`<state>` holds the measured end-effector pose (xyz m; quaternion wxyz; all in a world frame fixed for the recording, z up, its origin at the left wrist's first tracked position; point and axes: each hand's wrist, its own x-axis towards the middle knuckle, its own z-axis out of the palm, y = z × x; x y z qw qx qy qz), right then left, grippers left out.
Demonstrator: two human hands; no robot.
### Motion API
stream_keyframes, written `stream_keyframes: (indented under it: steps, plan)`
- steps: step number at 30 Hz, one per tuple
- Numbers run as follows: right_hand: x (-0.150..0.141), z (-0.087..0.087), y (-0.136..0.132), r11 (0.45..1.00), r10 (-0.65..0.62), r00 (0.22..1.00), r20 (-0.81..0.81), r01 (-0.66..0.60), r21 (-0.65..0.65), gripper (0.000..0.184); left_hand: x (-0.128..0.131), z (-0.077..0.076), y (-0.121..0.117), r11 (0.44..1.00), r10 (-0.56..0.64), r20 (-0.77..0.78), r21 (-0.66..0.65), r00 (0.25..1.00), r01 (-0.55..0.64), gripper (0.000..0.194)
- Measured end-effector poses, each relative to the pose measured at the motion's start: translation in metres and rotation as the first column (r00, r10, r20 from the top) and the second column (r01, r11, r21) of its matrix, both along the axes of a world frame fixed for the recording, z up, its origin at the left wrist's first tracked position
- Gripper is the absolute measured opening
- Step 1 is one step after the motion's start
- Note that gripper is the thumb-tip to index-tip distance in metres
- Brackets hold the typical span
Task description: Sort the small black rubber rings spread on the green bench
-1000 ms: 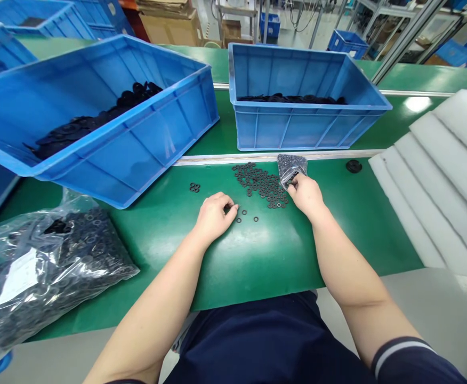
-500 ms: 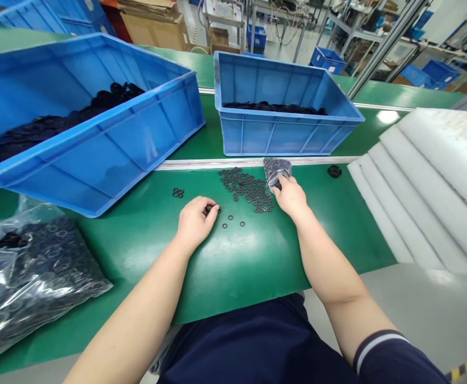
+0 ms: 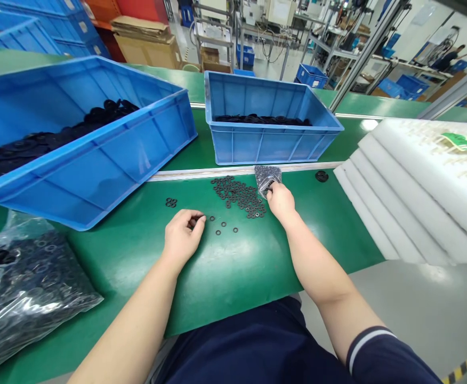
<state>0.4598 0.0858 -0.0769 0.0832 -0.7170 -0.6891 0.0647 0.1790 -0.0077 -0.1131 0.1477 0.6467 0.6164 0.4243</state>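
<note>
My left hand (image 3: 183,232) rests low over the green tabletop with its fingers curled. Dark bits, apparently small black rings, show between thumb and fingers; how many is hidden. Just off its fingertips lies a loose ring (image 3: 212,218), with a few more to the right. A spread of black rings (image 3: 239,196) covers the table between my hands. My right hand (image 3: 281,201) is closed at the mouth of a small clear plastic bag (image 3: 267,174) filled with dark bits. Its fingertips are partly hidden there. A small cluster of rings (image 3: 171,202) sits left of my left hand.
Two blue crates (image 3: 137,144) (image 3: 273,144) with black parts stand behind. A large clear bag of rings (image 3: 49,282) lies at left. White foam sheets (image 3: 401,197) are stacked at right, near a black round part (image 3: 321,176). The table's front edge (image 3: 233,312) is close to me.
My left hand has drawn slightly left, away from the ring that was at its fingertips. My right hand stays at the small bag. The view has shifted a little up and right.
</note>
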Motion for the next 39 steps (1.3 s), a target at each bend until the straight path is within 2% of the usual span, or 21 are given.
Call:
stream_keyframes:
  steps: [4, 10, 19, 26, 39]
  plan:
    - [0.001, 0.003, 0.000, 0.999, 0.009, 1.000, -0.015, -0.010, -0.036, 0.028, -0.004, 0.000, -0.006, 0.999, 0.049, 0.047, -0.020, 0.998, -0.048, 0.019]
    - [0.008, 0.000, -0.004, 0.996, 0.077, 0.996, -0.050, -0.079, -0.040, 0.032, -0.003, -0.002, -0.003, 0.999, 0.035, 0.027, -0.030, 0.999, -0.034, 0.019]
    - [0.024, 0.000, -0.002, 0.985, 0.154, 0.985, -0.079, -0.159, -0.072, 0.021, -0.004, -0.002, -0.003, 0.999, 0.035, 0.025, -0.041, 0.999, -0.034, 0.019]
    - [0.025, -0.003, -0.005, 0.986, 0.159, 0.986, -0.058, -0.161, -0.035, 0.020, -0.004, -0.002, -0.003, 0.997, 0.044, 0.032, -0.064, 0.999, -0.042, 0.021]
    - [0.022, 0.006, -0.008, 0.979, 0.160, 0.987, 0.031, -0.155, -0.133, 0.022, -0.002, 0.001, -0.003, 0.998, 0.037, 0.027, -0.048, 0.999, -0.036, 0.018]
